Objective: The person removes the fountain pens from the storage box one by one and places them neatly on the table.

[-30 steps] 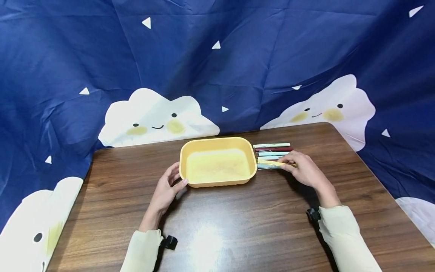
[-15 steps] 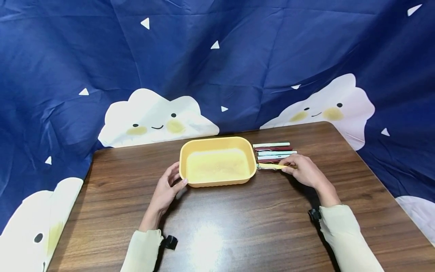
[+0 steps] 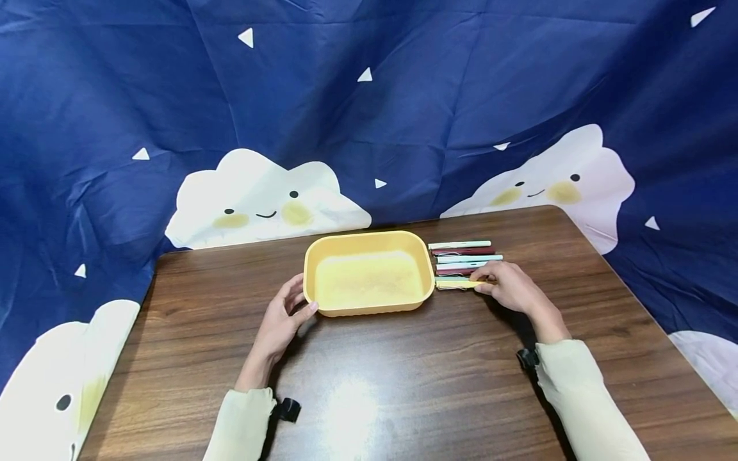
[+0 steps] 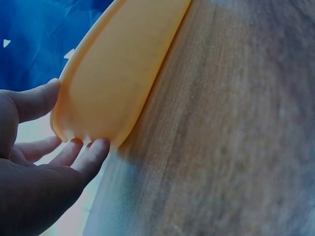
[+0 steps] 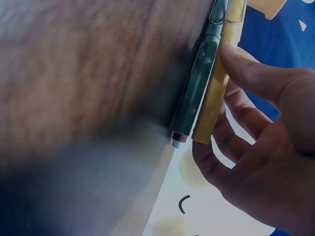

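Note:
A yellow plastic tray [image 3: 369, 308] stands on the table, with nothing in it. My left hand [image 3: 282, 326] holds the tray's near left corner, thumb at the rim and fingertips against the end wall, as the left wrist view shows. To the right of the tray, my right hand [image 3: 513, 291] pinches a yellow pen [image 5: 212, 98] between thumb and fingers. Its clip end points toward the tray. Close alongside lies a dark green pen [image 5: 197, 88], its far end partly hidden behind my right fingers in the head view.
Beyond the green pen, several more pens lie in a row beside the tray, among them a white pen [image 3: 461, 245], a dark red pen [image 3: 467, 251] and a light blue pen [image 3: 469, 259]. A blue cloth [image 3: 403, 128] with clouds hangs behind the wooden table [image 3: 432, 384].
My right hand has brought the yellow pen down and toward the near side of the row, so the green pen shows beside it. My left hand stays at the tray's corner.

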Motion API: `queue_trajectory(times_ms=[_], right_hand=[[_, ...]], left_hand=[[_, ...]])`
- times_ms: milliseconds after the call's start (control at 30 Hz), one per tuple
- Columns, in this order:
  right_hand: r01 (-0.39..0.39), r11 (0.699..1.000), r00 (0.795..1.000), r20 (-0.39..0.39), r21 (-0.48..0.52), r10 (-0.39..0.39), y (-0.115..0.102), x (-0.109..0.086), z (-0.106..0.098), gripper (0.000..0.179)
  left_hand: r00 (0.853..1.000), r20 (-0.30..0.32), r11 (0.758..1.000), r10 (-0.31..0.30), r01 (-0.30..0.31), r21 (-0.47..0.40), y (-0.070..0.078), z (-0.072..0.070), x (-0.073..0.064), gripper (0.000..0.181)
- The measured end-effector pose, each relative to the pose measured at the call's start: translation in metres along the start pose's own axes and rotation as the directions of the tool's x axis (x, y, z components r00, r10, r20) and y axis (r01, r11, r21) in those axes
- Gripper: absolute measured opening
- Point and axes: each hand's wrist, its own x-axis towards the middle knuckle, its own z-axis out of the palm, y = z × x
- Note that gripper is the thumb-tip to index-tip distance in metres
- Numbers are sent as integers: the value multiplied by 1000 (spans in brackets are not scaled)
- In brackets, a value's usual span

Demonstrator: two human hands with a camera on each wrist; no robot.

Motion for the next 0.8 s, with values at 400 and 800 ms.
queue_trajectory(times_ms=[400, 800], right_hand=[[-2, 1000, 1000, 5, -14, 2, 4, 2, 1, 11], [-25, 1000, 999, 23, -18, 26, 6, 2, 3, 11]], left_hand=[[1000, 5, 1000, -3, 2, 9, 1, 0, 1, 66], [1000, -1, 1000, -1, 1, 10, 2, 0, 0, 66]])
